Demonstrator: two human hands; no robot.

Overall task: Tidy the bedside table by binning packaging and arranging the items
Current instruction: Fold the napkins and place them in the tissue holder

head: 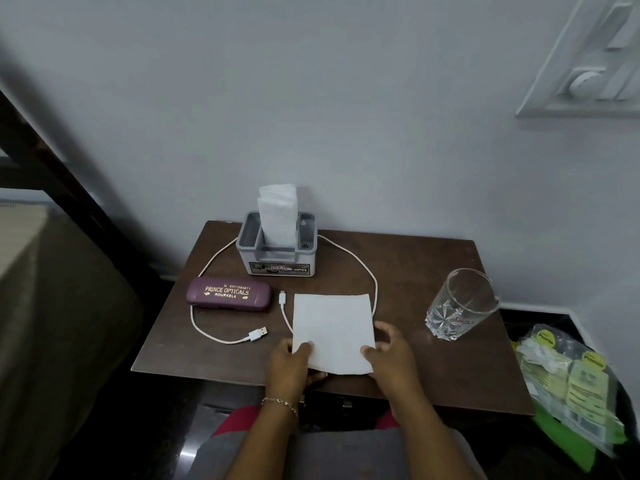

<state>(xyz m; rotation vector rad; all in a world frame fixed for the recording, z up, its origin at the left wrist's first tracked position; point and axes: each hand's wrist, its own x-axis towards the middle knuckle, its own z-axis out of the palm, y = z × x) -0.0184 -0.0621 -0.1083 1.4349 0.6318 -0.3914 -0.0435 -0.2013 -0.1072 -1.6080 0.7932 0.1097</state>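
Observation:
A white paper napkin (333, 327) lies flat near the front edge of the dark wooden bedside table (426, 271). My left hand (290, 362) pinches its near left corner. My right hand (389, 355) grips its near right edge, fingers spread above. A white USB cable (360, 268) loops across the table, partly under the napkin. A maroon spectacle case (228, 294) lies at the left. A grey holder (277, 251) with upright white tissues (278, 213) stands at the back. An empty glass (462, 304) stands at the right.
Clear plastic packaging with yellow labels (575, 382) sits in a bin with a green liner at the lower right, beside the table. A bed (52, 306) lies to the left. A white switch panel (588, 64) hangs on the wall upper right.

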